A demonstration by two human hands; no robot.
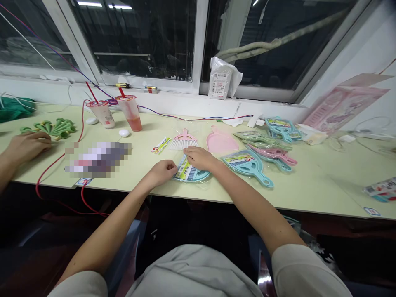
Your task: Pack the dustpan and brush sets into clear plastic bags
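Observation:
A blue dustpan-and-brush set (193, 175) in a clear bag with a yellow-green label card lies at the table's front edge before me. My left hand (162, 171) is curled in a pinch at the bag's left edge, by the card. Across the top of the set rests my right hand (200, 158), fingers extended over it and hiding its upper part. Just behind, a pink brush (185, 141) with white bristles and a pink dustpan (221, 141) lie side by side. A loose label card (161, 145) sits left of the brush.
Several bagged dustpan sets (247, 163) are piled to my right. Two drink cups (130, 113) with red straws stand back left, near white egg-shaped objects (124, 133). Another person's hand (29, 144) rests far left beside green pieces (57, 128). A pink box (346, 103) stands far right.

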